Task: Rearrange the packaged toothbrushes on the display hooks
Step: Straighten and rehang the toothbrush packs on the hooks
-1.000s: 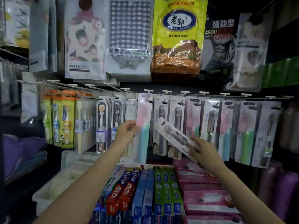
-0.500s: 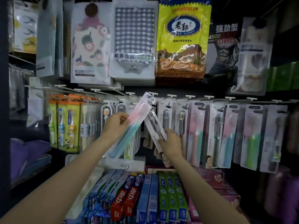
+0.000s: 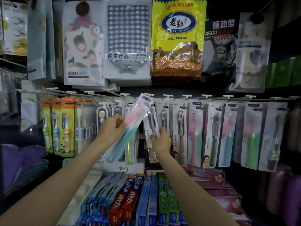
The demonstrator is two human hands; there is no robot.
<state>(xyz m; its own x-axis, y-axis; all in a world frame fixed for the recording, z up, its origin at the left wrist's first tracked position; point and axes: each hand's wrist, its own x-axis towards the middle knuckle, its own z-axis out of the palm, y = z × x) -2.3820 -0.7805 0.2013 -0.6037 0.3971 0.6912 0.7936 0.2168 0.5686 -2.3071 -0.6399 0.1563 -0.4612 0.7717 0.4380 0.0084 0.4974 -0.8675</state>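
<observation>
Risk: left hand (image 3: 112, 126) pinches pink-teal pack (image 3: 128, 128) tilted at frame centre, off its hook; right hand (image 3: 160, 141) grips dark-brush pack (image 3: 151, 126) just beside. Tilted hang-hole could miss the peg, dropping it onto toothpaste boxes (image 3: 130, 201).

A dim shop display fills the view, lit mostly at its middle while the edges fall into shadow. Along the top hang bagged towels: a flowered towel (image 3: 83, 46), a checked towel (image 3: 128, 38), a yellow bag (image 3: 178, 38) and a dark poster-like pack (image 3: 219, 44). Below them a row of white-tipped metal pegs (image 3: 187, 96) juts forward. Boxed toothpaste (image 3: 130, 199) lies stacked on the shelf at the bottom, with pink boxes (image 3: 211, 181) to the right and folded purple cloth (image 3: 21, 160) at the left.
</observation>
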